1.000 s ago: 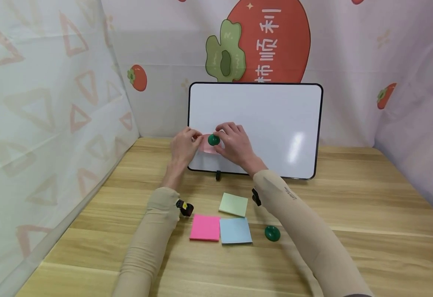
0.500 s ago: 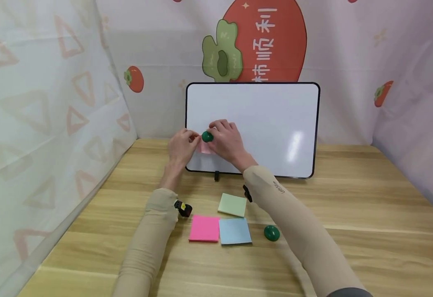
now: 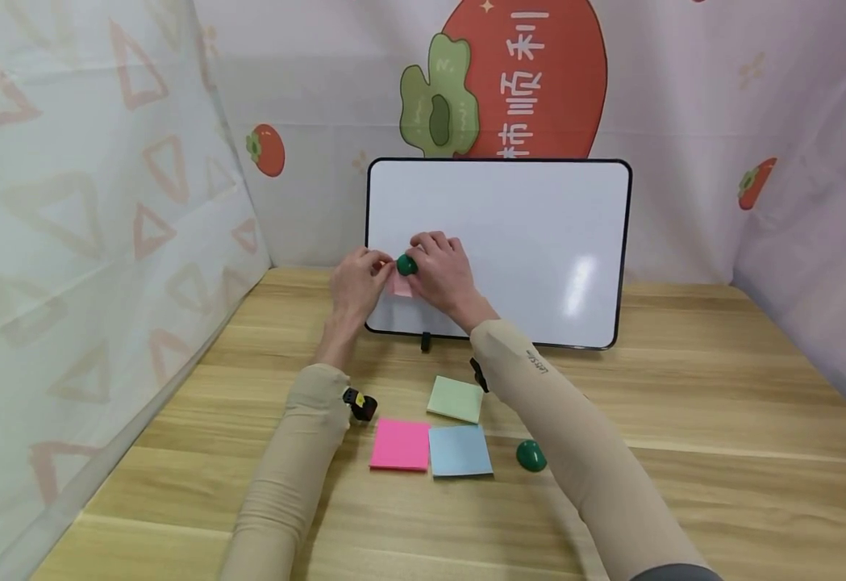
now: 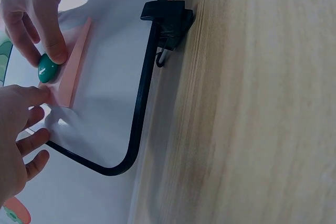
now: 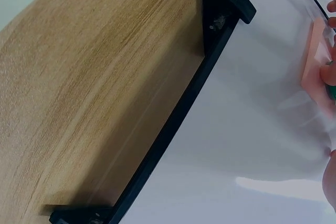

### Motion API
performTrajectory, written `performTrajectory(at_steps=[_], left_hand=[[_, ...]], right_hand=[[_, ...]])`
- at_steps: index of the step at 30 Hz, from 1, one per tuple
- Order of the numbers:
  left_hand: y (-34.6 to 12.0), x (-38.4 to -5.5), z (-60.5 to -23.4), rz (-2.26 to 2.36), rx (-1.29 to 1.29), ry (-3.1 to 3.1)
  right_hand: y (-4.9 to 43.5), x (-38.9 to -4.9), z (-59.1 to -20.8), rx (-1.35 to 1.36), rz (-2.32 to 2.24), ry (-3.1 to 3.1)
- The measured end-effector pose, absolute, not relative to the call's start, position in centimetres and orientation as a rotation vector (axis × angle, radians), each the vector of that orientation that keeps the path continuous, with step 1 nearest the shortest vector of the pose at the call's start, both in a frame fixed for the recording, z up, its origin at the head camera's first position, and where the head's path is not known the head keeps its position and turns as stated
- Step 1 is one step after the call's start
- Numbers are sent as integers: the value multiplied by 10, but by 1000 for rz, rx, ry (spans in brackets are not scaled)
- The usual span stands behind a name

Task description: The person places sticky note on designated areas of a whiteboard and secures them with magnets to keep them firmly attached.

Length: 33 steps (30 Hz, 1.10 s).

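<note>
A pink sticky note [image 4: 73, 77] lies against the lower left of a whiteboard [image 3: 524, 242], its lower edge lifting off the surface. My right hand [image 3: 443, 273] pinches a green domed magnet [image 4: 48, 68] between thumb and finger, over the note's upper part. At the note's left edge, my left hand [image 3: 359, 281] pinches its corner between thumb and forefinger; the other fingers are spread in the left wrist view. In the right wrist view only fingertips, the note [image 5: 316, 66] and a sliver of the magnet [image 5: 331, 88] show at the right edge.
On the wooden table [image 3: 248, 452] lie a magenta pad [image 3: 401, 445], a blue pad [image 3: 460, 450] and a pale green pad [image 3: 455, 399] of sticky notes. A second green magnet [image 3: 531, 455] sits beside my right forearm. Black feet [image 4: 167, 19] support the board's lower edge.
My right hand has moved slightly left and up with the magnet, onto the note's upper part near my left fingertips. My left hand has stayed at the note's edge.
</note>
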<state>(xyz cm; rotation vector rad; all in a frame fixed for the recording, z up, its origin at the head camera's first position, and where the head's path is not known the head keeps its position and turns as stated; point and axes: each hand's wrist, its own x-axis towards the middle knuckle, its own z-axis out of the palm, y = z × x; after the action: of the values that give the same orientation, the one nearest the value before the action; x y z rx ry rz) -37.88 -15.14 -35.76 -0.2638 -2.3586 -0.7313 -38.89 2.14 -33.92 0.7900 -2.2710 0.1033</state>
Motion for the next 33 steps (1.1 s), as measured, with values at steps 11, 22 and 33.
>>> performTrajectory(at_steps=[11, 22, 33], left_hand=[[-149, -381, -358, -711, -248, -2346], [-151, -380, -359, -704, -233, -2349], [-150, -378, -358, -692, -230, -2343]], right_hand=[[24, -391, -341, 771, 122, -2275], [23, -391, -348, 763, 104, -2217], [25, -388, -349, 763, 104, -2215]])
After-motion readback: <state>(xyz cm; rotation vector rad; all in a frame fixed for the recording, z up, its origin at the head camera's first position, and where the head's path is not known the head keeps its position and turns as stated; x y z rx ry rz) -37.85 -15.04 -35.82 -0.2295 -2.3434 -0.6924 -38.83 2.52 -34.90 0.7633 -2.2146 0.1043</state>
